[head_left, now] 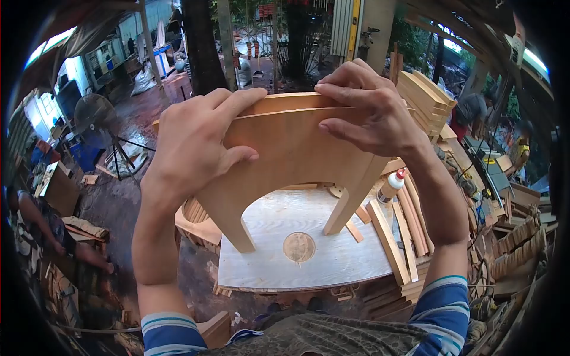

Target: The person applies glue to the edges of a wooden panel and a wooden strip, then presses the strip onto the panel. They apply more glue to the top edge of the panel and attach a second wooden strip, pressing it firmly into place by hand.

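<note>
A pale wooden stool frame stands on its splayed legs in front of me, with an arched cut-out in its near panel. Its top is uncovered, and a second panel edge shows behind the near one. My left hand is closed over the upper left corner, thumb pressed on the near face. At the upper right, my right hand grips the top edge, with its fingers over the rim and thumb on the front. Beneath the legs lies a whitish work board with a round inset.
A white bottle with a red cap and several wood strips lie right of the stool frame. Stacked boards rise behind. A standing fan is at left. People are at the left and right edges.
</note>
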